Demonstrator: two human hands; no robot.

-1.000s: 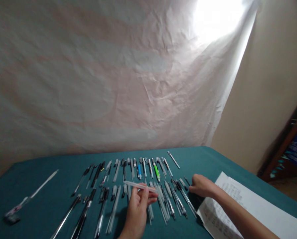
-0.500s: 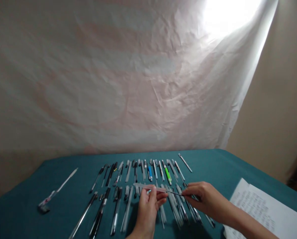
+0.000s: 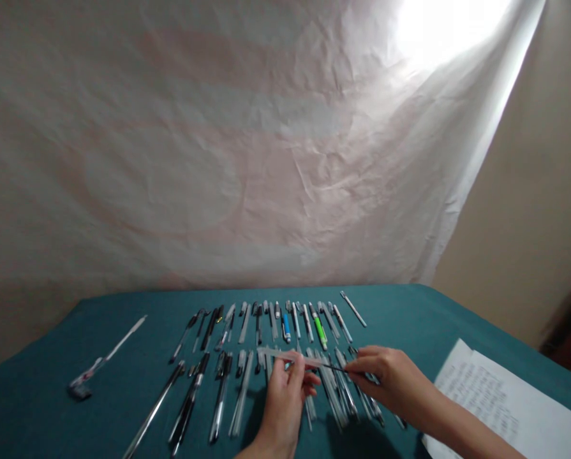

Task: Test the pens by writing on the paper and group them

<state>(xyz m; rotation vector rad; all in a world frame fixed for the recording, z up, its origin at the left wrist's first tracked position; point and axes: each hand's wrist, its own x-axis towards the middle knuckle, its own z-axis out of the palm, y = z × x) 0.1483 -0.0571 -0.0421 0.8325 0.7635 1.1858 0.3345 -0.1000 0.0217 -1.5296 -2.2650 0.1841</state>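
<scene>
My left hand (image 3: 282, 398) is closed around a translucent, pale pen barrel (image 3: 270, 352), pinched between thumb and fingers and lying nearly level above the table. From the barrel's right end a thin dark pen refill (image 3: 333, 367) sticks out. The fingertips of my right hand (image 3: 385, 376) pinch that refill at its outer end. Below and behind both hands lie a near row of pens and clear barrels, such as a clear barrel (image 3: 242, 395) left of my left hand. My hands partly cover this row.
A far row of pens includes a blue pen (image 3: 286, 326) and a green pen (image 3: 320, 331). One white pen (image 3: 353, 308) lies apart at the back right. A long white-tipped item (image 3: 108, 357) lies at left, written paper sheets (image 3: 496, 401) at right, on the green cloth (image 3: 36, 382).
My right hand has moved slightly left toward the barrel, and a shorter length of refill shows between them. The whole view has shifted a little.
</scene>
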